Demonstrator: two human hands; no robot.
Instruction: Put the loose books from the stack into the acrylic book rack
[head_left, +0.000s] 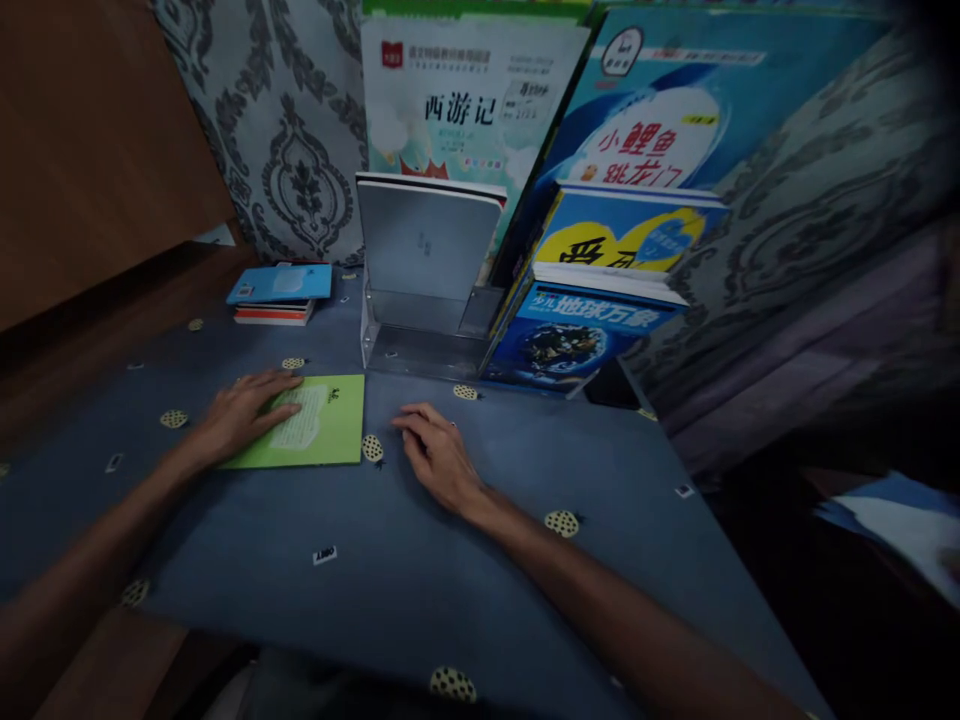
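Note:
A thin light-green book [334,425] lies flat on the blue patterned tablecloth [420,610]. My left hand [244,415] rests on its left part, fingers stretched toward the book's middle. To the right of the book, apart from it, my right hand [439,455] is over the cloth with loosely bent fingers and nothing visible in them. Behind the hands stands a clear acrylic rack [427,345] with a grey-covered book [427,240] upright in it. Blue books, one with a globe picture [566,340], stand in the rack's right side.
A small stack of books [281,285] with a blue one on top lies at the back left. Large picture books [465,90] rise behind the rack. A dark flat object [611,385] is at the rack's right, and papers [896,520] are beyond the table's right edge.

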